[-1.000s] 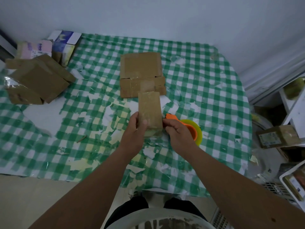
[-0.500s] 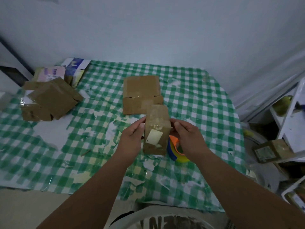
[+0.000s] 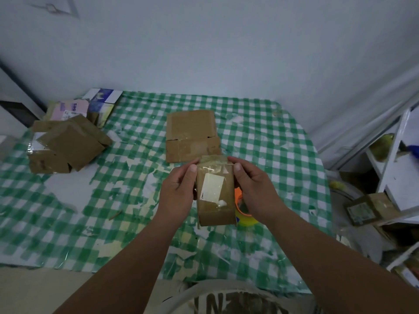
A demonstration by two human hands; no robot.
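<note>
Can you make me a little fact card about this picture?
Held thing: small cardboard box, taped, pale label facing the camera
Left hand: grips the box's left edge
Right hand: grips its right edge
Behind the box: orange and yellow tape roll
Table cover: green checked cloth
Also on it: flat cardboard box, pile of boxes

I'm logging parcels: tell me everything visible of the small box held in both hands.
The small box is brown cardboard, oblong, closed, wrapped in clear tape, with a pale label and a white scrap on its near face. It is held upright over the checked tablecloth, before a tape roll. The left hand and right hand grip its upper sides, thumbs in front.
</note>
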